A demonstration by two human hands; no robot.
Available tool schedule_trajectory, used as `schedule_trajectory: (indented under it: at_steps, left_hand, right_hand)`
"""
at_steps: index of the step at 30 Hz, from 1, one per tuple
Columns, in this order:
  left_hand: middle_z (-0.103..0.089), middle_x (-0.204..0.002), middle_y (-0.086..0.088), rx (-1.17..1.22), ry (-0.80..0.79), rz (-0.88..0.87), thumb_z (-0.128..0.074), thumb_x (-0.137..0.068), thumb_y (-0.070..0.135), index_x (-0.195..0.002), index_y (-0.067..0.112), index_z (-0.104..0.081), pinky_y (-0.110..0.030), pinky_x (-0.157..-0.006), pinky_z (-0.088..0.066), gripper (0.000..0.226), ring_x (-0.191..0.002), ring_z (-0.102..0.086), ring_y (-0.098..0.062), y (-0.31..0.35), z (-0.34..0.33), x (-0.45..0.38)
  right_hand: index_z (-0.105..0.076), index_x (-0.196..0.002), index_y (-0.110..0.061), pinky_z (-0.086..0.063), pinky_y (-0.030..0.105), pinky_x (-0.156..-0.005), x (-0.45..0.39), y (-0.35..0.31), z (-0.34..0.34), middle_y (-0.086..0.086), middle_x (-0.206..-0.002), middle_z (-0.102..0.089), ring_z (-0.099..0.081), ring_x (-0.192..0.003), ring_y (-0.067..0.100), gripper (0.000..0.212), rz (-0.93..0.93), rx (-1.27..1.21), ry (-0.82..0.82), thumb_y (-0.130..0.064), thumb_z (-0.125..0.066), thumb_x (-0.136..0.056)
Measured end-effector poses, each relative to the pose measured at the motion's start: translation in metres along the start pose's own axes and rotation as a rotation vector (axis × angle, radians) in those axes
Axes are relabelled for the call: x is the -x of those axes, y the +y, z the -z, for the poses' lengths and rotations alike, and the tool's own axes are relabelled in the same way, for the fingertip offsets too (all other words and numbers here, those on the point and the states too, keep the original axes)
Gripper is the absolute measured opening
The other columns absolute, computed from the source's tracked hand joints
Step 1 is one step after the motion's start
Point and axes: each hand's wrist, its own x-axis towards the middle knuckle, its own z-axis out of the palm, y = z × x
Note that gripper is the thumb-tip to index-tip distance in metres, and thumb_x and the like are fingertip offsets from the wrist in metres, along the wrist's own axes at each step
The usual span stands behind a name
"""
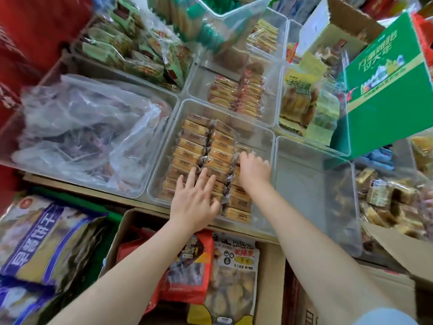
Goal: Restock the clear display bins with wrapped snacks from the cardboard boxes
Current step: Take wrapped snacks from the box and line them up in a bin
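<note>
Head: both hands point(195, 202) on snacks point(201, 146); labels unreadable.

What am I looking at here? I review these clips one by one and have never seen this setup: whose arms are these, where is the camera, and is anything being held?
There is no machine. One wide-angle camera worn on a person's head looks down at their two bare arms. Both reach into a clear plastic display bin with rows of orange wrapped snack bars. The left hand lies flat on the bars, fingers straight and spread. The right hand rests on the right-hand row; whether it grips a bar cannot be seen. Neighbouring clear bins hold other snacks. An open brown cardboard box of snack bags sits below, and a green printed carton stands at upper right.
</note>
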Motion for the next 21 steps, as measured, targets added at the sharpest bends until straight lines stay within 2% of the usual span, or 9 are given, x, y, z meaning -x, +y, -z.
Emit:
schedule_trajectory:
  at_steps: [3, 5, 7, 10, 14, 17, 19, 21]
  left_hand:
    - [-0.002, -0.169, -0.004, 0.007, 0.003, 0.0, -0.021, -0.097, 0.053, -0.161, 0.026, -0.011, -0.053, -0.124, -0.009, 0.07, -0.156, 0.001, -0.028, 0.0, 0.001, 0.0]
    - [-0.002, -0.169, -0.003, 0.0, -0.004, 0.003, -0.02, -0.098, 0.053, -0.161, 0.026, -0.011, -0.053, -0.124, -0.009, 0.07, -0.156, 0.001, -0.028, 0.001, 0.001, 0.0]
    - [-0.002, -0.169, -0.004, -0.007, -0.006, 0.007, -0.02, -0.098, 0.053, -0.161, 0.026, -0.012, -0.053, -0.124, -0.01, 0.069, -0.156, 0.0, -0.028, 0.001, 0.003, 0.0]
    - [-0.004, -0.169, -0.004, 0.004, -0.009, 0.014, -0.022, -0.097, 0.053, -0.161, 0.027, -0.015, -0.052, -0.124, -0.011, 0.069, -0.156, -0.001, -0.028, 0.002, 0.004, 0.0]
    - [-0.005, -0.169, -0.003, 0.031, -0.008, 0.025, -0.023, -0.097, 0.053, -0.161, 0.027, -0.015, -0.052, -0.124, -0.011, 0.069, -0.155, -0.001, -0.027, 0.002, 0.005, 0.001]
    - [-0.004, -0.169, -0.002, 0.023, -0.017, 0.009, -0.024, -0.097, 0.055, -0.161, 0.029, -0.015, -0.051, -0.124, -0.009, 0.07, -0.155, 0.001, -0.026, 0.0, 0.006, 0.004]
    - [-0.005, -0.169, -0.002, 0.032, -0.008, 0.014, -0.029, -0.098, 0.055, -0.16, 0.029, -0.018, -0.05, -0.125, -0.008, 0.069, -0.155, 0.002, -0.024, -0.002, 0.006, 0.008]
    - [-0.005, -0.169, -0.003, 0.033, 0.019, 0.052, -0.034, -0.099, 0.05, -0.159, 0.025, -0.023, -0.05, -0.125, -0.007, 0.066, -0.156, 0.003, -0.024, 0.005, 0.006, 0.011]
  right_hand:
    - [-0.04, -0.144, -0.011, -0.031, 0.048, -0.113, -0.004, 0.008, -0.01, 0.011, -0.143, -0.051, -0.047, -0.131, 0.029, 0.046, 0.04, -0.09, -0.053, -0.018, -0.04, -0.098]
    - [-0.021, -0.157, -0.011, -0.014, 0.048, -0.123, 0.001, 0.015, -0.019, 0.009, -0.162, -0.027, -0.024, -0.149, 0.026, 0.059, 0.057, -0.193, -0.113, -0.034, -0.027, -0.104]
    - [-0.005, -0.16, -0.014, 0.0, 0.045, -0.125, 0.014, 0.02, -0.03, 0.005, -0.168, -0.004, -0.003, -0.154, 0.021, 0.066, 0.074, -0.228, -0.097, -0.047, -0.018, -0.105]
    - [-0.001, -0.16, -0.014, 0.006, 0.043, -0.124, 0.032, 0.018, -0.037, 0.004, -0.168, 0.005, 0.007, -0.154, 0.02, 0.07, 0.098, -0.237, -0.06, -0.054, -0.016, -0.105]
    - [-0.025, -0.158, -0.017, -0.002, 0.043, -0.125, 0.05, 0.024, -0.019, 0.003, -0.166, -0.017, -0.01, -0.154, 0.019, 0.063, 0.122, -0.365, -0.063, -0.051, -0.025, -0.105]
    - [-0.04, -0.151, -0.018, -0.017, 0.042, -0.122, 0.09, 0.043, 0.001, 0.001, -0.158, -0.038, -0.03, -0.147, 0.017, 0.049, 0.139, -0.522, 0.055, -0.034, -0.039, -0.105]
    - [-0.056, -0.138, -0.015, -0.034, 0.041, -0.114, 0.127, 0.066, 0.009, 0.002, -0.142, -0.055, -0.048, -0.132, 0.018, 0.038, 0.115, -0.641, 0.138, -0.022, -0.045, -0.103]
    - [-0.07, -0.115, -0.011, -0.05, 0.038, -0.094, 0.168, 0.098, 0.013, 0.004, -0.115, -0.068, -0.062, -0.105, 0.019, 0.025, 0.072, -0.734, 0.319, -0.014, -0.05, -0.1]
